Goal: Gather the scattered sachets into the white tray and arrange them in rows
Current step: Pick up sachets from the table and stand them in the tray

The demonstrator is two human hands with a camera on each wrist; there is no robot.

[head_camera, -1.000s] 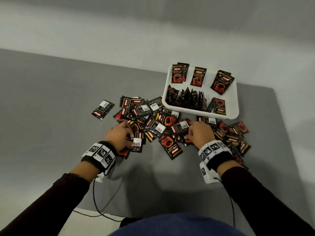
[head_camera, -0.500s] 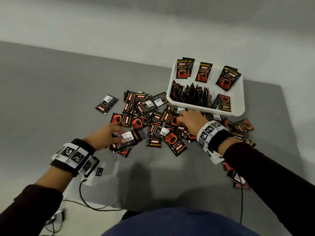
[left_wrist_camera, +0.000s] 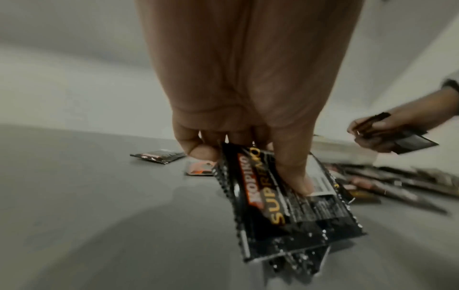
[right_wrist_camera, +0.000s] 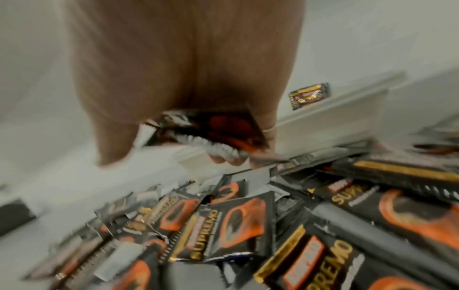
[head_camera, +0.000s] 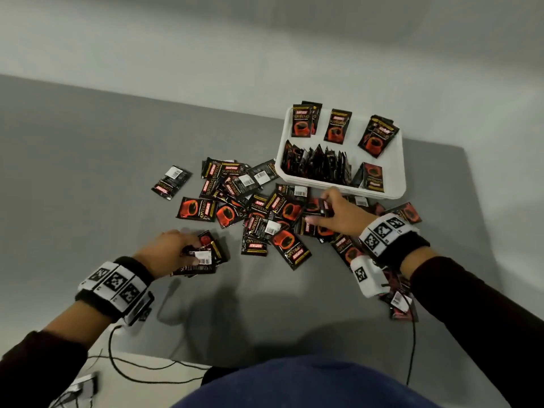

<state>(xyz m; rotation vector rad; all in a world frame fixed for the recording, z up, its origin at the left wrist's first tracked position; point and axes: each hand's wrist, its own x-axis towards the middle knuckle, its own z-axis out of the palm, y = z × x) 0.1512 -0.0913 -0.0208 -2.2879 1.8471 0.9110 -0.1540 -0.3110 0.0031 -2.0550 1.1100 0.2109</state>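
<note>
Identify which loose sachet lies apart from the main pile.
The barcode-up sachet farthest left on the grey table; bare surface surrounds it, while the others overlap.

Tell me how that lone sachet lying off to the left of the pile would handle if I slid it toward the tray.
The lone sachet lies flat on the grey table, so it would probably slide, not roll. Its glossy film looks slippery, so it may skid aside. The sachets held by the left hand look thin, so it is likely light and bendy.
</note>
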